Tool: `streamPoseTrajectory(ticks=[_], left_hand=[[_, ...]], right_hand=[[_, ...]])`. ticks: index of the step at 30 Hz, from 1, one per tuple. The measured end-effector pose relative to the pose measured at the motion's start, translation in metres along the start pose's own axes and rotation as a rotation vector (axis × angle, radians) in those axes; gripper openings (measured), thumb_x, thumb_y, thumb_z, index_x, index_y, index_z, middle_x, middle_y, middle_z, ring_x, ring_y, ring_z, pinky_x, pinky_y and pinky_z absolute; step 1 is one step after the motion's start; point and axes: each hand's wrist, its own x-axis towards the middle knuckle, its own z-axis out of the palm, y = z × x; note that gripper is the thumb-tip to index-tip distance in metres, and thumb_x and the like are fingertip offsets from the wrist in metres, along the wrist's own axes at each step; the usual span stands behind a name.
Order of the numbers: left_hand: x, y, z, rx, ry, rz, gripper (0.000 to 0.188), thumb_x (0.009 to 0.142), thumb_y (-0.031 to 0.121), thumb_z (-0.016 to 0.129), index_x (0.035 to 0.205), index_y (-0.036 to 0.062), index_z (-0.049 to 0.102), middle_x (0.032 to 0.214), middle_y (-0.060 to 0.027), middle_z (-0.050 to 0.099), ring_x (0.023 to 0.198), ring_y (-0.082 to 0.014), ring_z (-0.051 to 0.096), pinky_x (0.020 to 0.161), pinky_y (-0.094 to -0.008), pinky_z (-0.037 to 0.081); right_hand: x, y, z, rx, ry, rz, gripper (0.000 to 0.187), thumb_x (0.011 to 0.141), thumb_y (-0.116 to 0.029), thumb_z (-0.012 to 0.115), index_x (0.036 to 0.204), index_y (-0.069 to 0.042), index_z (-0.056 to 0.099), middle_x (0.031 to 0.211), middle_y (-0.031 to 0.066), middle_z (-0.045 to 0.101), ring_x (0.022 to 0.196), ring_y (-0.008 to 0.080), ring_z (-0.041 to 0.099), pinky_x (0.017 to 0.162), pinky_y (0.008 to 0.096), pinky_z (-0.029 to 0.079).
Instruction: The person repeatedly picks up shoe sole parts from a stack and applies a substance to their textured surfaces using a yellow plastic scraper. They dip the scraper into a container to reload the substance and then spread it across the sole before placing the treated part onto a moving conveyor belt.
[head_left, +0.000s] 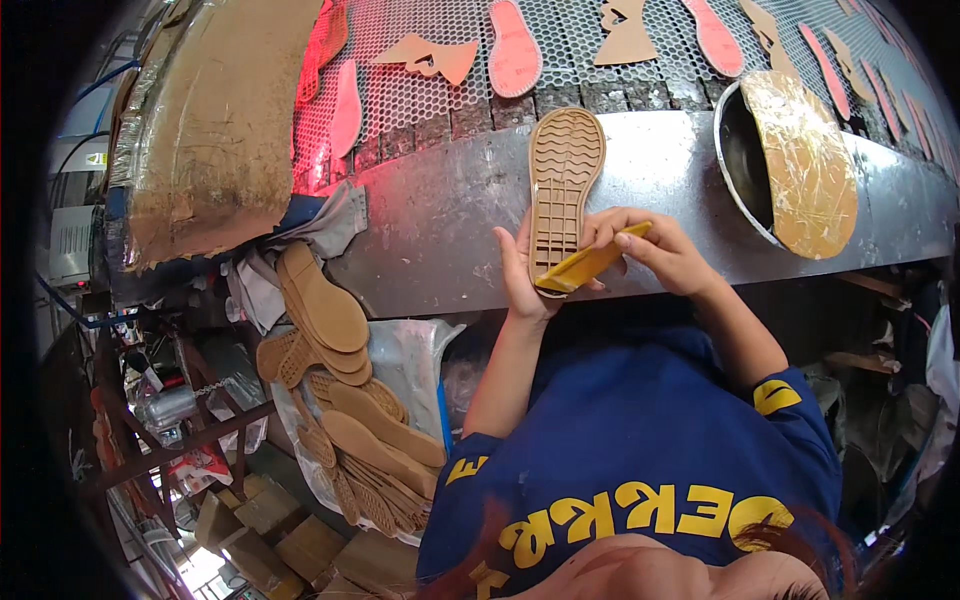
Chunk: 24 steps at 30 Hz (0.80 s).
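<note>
My left hand [522,278] holds a tan shoe sole [566,150] by its heel end, thumb along one edge. The sole stands out over the metal ledge with its tread of wavy lines and square grid facing up. In my right hand [668,252], pinched between thumb and fingers, is a flat yellow tool [590,262] whose exact kind I cannot make out. It slants across the heel of the sole; whether it touches the sole is unclear. Some right-hand fingers lie against the sole's right edge.
Ahead runs a metal mesh conveyor [440,100] bearing pink insoles [514,50] and tan cutouts [428,58]. A metal pot [724,150], partly covered by a tan board [808,170], stands right on the ledge [430,220]. Soles [325,310] are heaped at left below a cardboard sheet [215,130].
</note>
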Motion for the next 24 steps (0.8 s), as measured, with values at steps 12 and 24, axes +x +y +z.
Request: streamPoseTrajectory(ticks=[12,24], left_hand=[[0.000,0.000,0.004,-0.080,0.074,-0.010,0.058,0.101,0.040,0.039,0.148,0.0080,0.026,0.137,-0.0250,0.046,0.122,-0.0352,0.052,0.093,-0.0511,0.053],[0.007,-0.022,0.000,0.460,0.005,0.425,0.073,0.076,-0.017,0.055,0.140,0.0116,0.034,0.143,-0.0148,0.039,0.138,-0.0292,0.035,0.115,-0.0457,0.029]], right_hand=[[-0.027,-0.024,-0.026,-0.309,0.862,-0.751,0.018,0.103,-0.011,0.040,0.109,-0.001,0.054,0.115,0.0188,0.061,0.078,0.0109,0.054,0.069,0.0234,0.047],[-0.049,-0.022,-0.064,-0.945,1.255,-0.497,0.011,0.096,-0.002,0.052,0.102,0.002,0.061,0.097,0.0144,0.064,0.091,0.0235,0.063,0.081,0.0314,0.049]])
